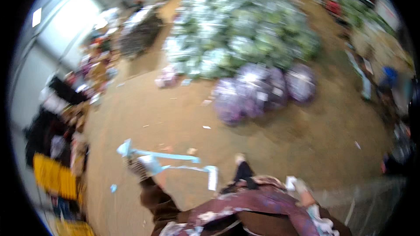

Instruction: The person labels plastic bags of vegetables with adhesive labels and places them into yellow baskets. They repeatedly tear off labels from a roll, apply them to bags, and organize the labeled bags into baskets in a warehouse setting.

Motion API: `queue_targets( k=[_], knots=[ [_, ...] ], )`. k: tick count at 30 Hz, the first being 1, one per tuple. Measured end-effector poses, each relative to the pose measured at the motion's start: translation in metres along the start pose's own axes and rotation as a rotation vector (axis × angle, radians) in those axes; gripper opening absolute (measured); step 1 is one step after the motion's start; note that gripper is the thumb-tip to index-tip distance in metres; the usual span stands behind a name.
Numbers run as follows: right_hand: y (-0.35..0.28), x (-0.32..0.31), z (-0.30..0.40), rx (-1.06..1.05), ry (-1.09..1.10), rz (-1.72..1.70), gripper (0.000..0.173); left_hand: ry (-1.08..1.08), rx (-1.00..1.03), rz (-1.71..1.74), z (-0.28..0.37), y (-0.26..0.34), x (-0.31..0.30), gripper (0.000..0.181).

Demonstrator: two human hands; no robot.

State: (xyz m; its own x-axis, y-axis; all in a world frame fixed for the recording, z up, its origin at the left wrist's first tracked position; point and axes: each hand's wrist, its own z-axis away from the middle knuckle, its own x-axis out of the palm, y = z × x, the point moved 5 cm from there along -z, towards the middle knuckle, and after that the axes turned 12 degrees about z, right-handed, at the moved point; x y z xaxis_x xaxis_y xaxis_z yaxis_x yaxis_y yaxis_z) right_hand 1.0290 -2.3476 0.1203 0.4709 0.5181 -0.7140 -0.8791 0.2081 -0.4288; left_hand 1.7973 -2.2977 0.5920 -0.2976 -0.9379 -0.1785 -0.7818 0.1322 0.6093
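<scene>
My left hand point(136, 167) is stretched out to the left, shut on long light-blue strips point(164, 154) of paper or tape. One strip runs to the right, and another bends down into a white end piece point(213, 178). Close to my right side, my right hand point(300, 186) grips a small white slip point(290, 183), perhaps paper. The fingers of both hands are blurred. One foot point(240, 159) shows in front of my patterned maroon garment point(223, 206), on the brown floor point(157, 111).
Ahead lies a big heap of green plastic-wrapped bundles point(242, 23), with purple bundles point(252, 88) along its front. Mixed goods and yellow sacks point(55, 177) line the left wall. A dark stack point(139, 32) stands farther back. More bags point(377, 42) and a blurred person point(402, 88) are at right.
</scene>
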Motion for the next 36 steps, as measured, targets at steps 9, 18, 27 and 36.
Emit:
queue_targets(
  k=[9, 18, 27, 36],
  knots=[
    [0.036, 0.002, 0.028, 0.021, -0.098, 0.302, 0.032, -0.165, -0.599, -0.064, 0.067, -0.008, 0.065, 0.045],
    [-0.032, -0.016, 0.05, 0.162, -0.244, 0.053, 0.039, -0.171, -0.573, -0.095, 0.043, -0.034, 0.032, 0.043],
    [-0.012, -0.005, 0.044, 0.233, -0.16, 0.05, 0.038, -0.274, -0.739, -0.015, 0.058, -0.014, 0.058, 0.036],
    [0.02, 0.0, 0.048, 0.391, -0.151, -0.247, 0.027, -0.298, -0.714, -0.089, 0.071, 0.021, 0.072, 0.038]
  ],
)
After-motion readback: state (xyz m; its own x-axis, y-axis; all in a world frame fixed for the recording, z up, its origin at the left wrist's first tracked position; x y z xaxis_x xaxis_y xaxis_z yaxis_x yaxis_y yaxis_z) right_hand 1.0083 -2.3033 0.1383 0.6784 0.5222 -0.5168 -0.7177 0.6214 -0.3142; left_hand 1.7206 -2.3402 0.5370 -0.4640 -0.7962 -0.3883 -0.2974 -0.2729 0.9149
